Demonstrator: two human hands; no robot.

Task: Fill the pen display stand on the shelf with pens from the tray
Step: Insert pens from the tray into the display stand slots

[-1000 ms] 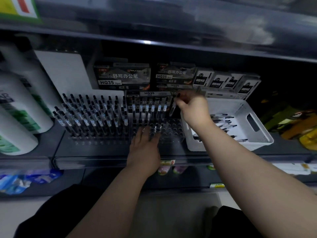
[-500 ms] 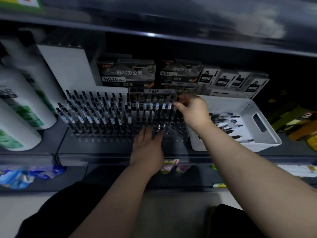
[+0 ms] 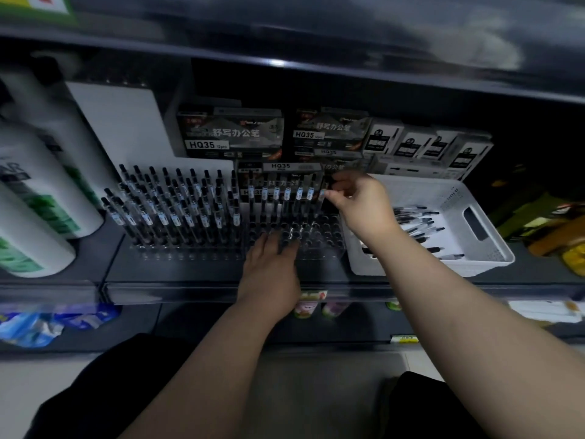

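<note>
Clear stand (image 3: pixel 326 240) | left hand (image 3: pixel 271 269) flat, bracing it | your right hand (image 3: pixel 361 202) pinches pen (image 3: pixel 321 198) | sink it upright, hole right under that hand

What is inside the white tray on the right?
Loose black pens lie in the white tray. The right forearm covers its near left corner, so anything there is hidden.
</note>
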